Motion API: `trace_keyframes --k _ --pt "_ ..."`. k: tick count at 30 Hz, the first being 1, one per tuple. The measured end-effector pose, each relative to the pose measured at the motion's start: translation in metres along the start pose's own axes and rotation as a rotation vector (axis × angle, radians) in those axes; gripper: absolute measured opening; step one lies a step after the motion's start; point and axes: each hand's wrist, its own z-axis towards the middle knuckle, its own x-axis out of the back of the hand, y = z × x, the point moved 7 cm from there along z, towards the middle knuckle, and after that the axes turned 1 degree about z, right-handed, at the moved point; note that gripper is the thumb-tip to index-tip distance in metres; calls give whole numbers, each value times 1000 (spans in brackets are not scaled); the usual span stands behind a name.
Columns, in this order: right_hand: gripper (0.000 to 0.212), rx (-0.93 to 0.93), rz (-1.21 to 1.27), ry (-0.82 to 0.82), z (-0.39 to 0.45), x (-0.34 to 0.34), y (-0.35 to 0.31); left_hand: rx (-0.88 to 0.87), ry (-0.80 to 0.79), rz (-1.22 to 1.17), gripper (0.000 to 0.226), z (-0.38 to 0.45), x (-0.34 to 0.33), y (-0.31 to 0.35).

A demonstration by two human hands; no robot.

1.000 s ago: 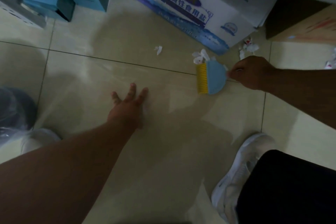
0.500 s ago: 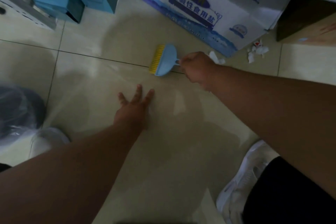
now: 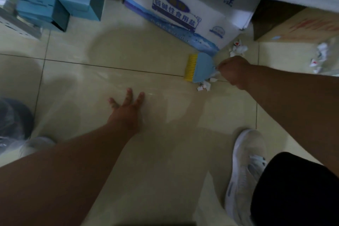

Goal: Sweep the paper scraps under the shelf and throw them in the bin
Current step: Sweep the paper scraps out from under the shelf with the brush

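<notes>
While the left hand (image 3: 126, 113) lies flat, fingers spread, on the beige tiled floor (image 3: 77, 79), the right hand (image 3: 233, 71) clenches round the small blue brush with yellow bristles (image 3: 199, 68) — bristles pointing left. White torn paper scraps (image 3: 205, 84) lie just below the brush — more sit near the white-and-blue printed cardboard box (image 3: 176, 13).

Pale tiled floor (image 3: 77, 82) with dark grout lines crossing it. At the top, a white and blue carton (image 3: 176, 14) printed with blue characters, standing on the floor. Just right of it, a brown cardboard box (image 3: 297, 25), partly in shadow. At upper left, stacked light-blue boxes (image 3: 45, 3) with dark sides. At the left edge, a dark rounded shape under clear plastic (image 3: 12, 121), too blurred to identify. At lower right, a white sneaker (image 3: 245, 170) beside black clothing (image 3: 297, 194).
</notes>
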Motion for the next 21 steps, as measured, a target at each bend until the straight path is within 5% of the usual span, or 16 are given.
trace_keyframes --k 6,12,17,21 --pt "38 -27 -249 44 -13 23 46 9 33 -29 113 -16 12 9" --pt "38 321 -548 -85 -46 12 21 -31 84 -48 115 -50 19 45" --pt "30 835 -298 -83 -77 -15 -12 2 87 18 110 -72 22 72" --pt "11 533 -105 -16 -97 -12 -8 -56 60 98 110 -58 23 94"
